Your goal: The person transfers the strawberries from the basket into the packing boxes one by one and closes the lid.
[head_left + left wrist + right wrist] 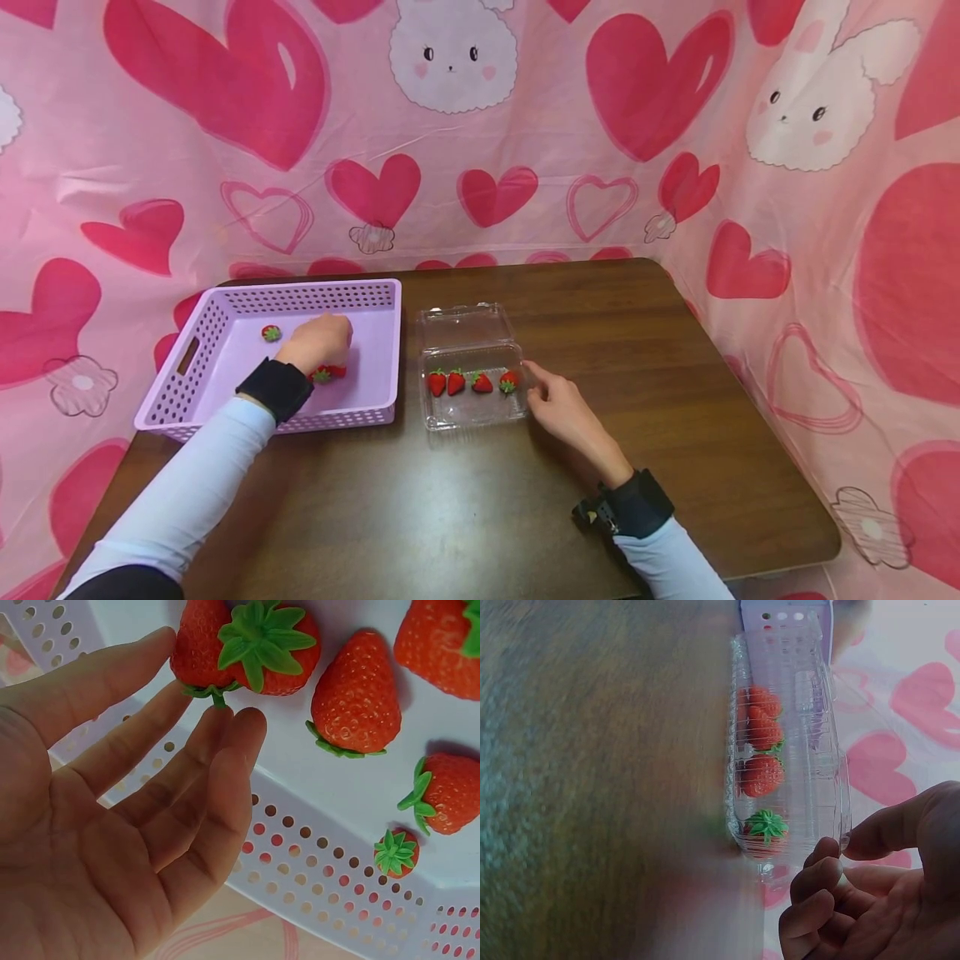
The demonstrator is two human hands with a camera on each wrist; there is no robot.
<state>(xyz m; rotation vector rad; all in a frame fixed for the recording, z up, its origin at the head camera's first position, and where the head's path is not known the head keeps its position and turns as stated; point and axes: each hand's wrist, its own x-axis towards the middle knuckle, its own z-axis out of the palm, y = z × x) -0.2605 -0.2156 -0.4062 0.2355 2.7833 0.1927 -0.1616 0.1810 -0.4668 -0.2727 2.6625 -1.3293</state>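
Note:
Over the purple basket, my left hand reaches down among strawberries. In the left wrist view its thumb and fingertips close around a strawberry that leans against another strawberry; several more lie beside them. My right hand holds the right side of a clear plastic clamshell box, thumb and index finger pinching its rim in the right wrist view. Several strawberries lie in a row inside the box, the rightmost strawberry nearest that hand. The box's lid is folded back, away from me.
Basket and box stand side by side on a brown wooden table. A small strawberry lies toward the back left of the basket. A pink curtain with hearts and rabbits hangs behind and beside the table.

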